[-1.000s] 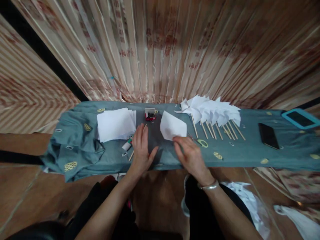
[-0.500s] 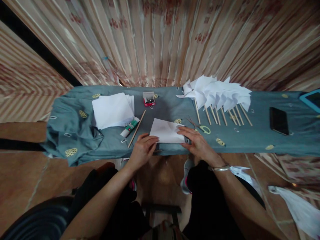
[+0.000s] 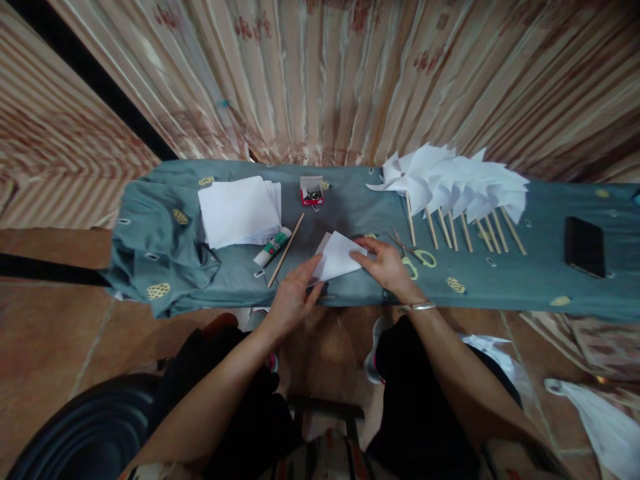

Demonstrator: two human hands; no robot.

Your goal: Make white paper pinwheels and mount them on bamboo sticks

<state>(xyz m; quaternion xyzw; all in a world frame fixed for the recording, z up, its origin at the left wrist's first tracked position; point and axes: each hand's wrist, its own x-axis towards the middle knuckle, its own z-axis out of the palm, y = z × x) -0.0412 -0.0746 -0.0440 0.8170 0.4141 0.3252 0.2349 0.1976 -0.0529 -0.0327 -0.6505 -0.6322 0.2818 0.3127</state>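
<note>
A folded white paper sheet [image 3: 338, 256] lies on the teal cloth-covered bench [image 3: 350, 207] in front of me. My left hand [image 3: 293, 300] rests at its left corner with fingers stretched flat along the edge. My right hand [image 3: 387, 265] presses the sheet's right side with its fingers on the fold. A wooden stick [image 3: 286, 249] and a glue stick [image 3: 272, 247] lie just left of the sheet. Yellow-handled scissors [image 3: 415, 255] lie right of my right hand.
A stack of white paper [image 3: 239, 210] sits at the left, and a small red box of clips [image 3: 312, 191] behind the sheet. Several paper pinwheels on sticks [image 3: 457, 187] lie to the right, then a black phone [image 3: 584, 246]. Striped curtains hang behind.
The sheet came down toward the bench's near edge and now shows as a folded triangle. Both hands shifted with it; the left went from the bare cloth to the sheet's corner.
</note>
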